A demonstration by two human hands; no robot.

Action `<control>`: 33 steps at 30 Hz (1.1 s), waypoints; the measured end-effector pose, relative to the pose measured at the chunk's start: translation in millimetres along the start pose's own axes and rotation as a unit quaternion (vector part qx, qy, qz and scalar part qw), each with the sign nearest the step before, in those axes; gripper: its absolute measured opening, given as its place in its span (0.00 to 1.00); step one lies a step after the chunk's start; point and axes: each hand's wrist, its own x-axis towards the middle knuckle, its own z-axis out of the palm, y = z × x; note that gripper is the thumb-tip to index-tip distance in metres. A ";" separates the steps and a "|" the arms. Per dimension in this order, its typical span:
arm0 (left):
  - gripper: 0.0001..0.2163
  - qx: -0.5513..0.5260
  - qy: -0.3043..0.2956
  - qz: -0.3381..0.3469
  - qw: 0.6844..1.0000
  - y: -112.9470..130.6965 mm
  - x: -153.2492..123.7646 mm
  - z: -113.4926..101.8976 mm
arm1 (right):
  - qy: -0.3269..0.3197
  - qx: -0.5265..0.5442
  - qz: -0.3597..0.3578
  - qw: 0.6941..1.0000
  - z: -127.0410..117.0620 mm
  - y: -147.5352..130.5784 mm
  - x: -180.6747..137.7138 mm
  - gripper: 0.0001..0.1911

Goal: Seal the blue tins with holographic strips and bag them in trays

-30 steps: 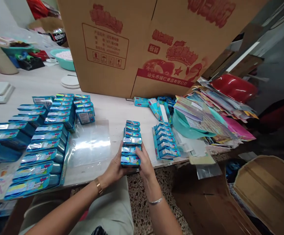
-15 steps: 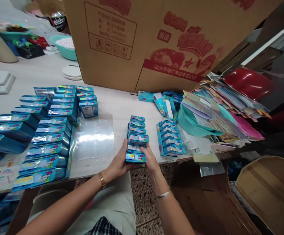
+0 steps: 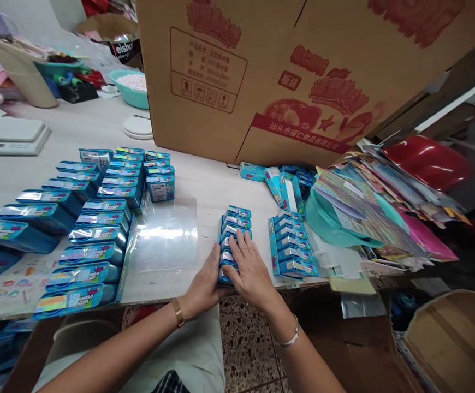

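Observation:
A short row of small blue packets (image 3: 238,212) stands in a tray at the front edge of the table. My left hand (image 3: 205,281) is wrapped round the near left corner of this row, its thumb along the side and its other fingers mostly hidden at the near end. Flat across the packet tops lies my right hand (image 3: 250,270), fingers stretched forward, covering several of them. To the right, a similar tray of blue packets (image 3: 292,240) stands apart from both hands. On the left, a longer row of blue packets (image 3: 94,252) leans in its tray.
Clear plastic sheets (image 3: 166,234) lie left of my hands. A large cardboard carton (image 3: 205,125) blocks the back. Teal bowls, one of them (image 3: 323,218) under stacked printed sheets (image 3: 352,202), stand around. A white scale (image 3: 12,136) sits far left; an open carton (image 3: 454,333) is below right.
My right hand has moved from gripping the row's near end to lying flat over its tops. The near packets now sit lower and in line. The view has shifted slightly.

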 end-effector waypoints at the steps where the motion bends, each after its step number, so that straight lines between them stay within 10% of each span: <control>1: 0.56 0.002 0.002 0.000 1.000 -0.3 0.4 1.0 | 0.003 0.001 0.002 1.000 0.4 3.4 0.0 0.36; 10: 0.57 -0.160 -0.036 -0.026 0.986 2.4 7.3 -21.4 | 0.101 0.139 -0.006 0.985 -3.7 14.8 -8.7 0.32; 16: 0.51 -0.136 -0.027 -0.109 0.984 -9.1 1.4 -29.8 | 0.303 0.335 0.122 0.884 -6.8 46.6 -29.9 0.33; 25: 0.49 -0.215 -0.034 -0.045 0.975 31.7 28.3 -9.9 | 0.317 0.381 0.120 0.860 74.0 19.5 -46.2 0.38; 33: 0.33 -0.260 -0.004 -0.132 0.956 28.4 37.9 -45.6 | 0.296 0.376 0.102 0.872 67.1 -11.6 -35.8 0.33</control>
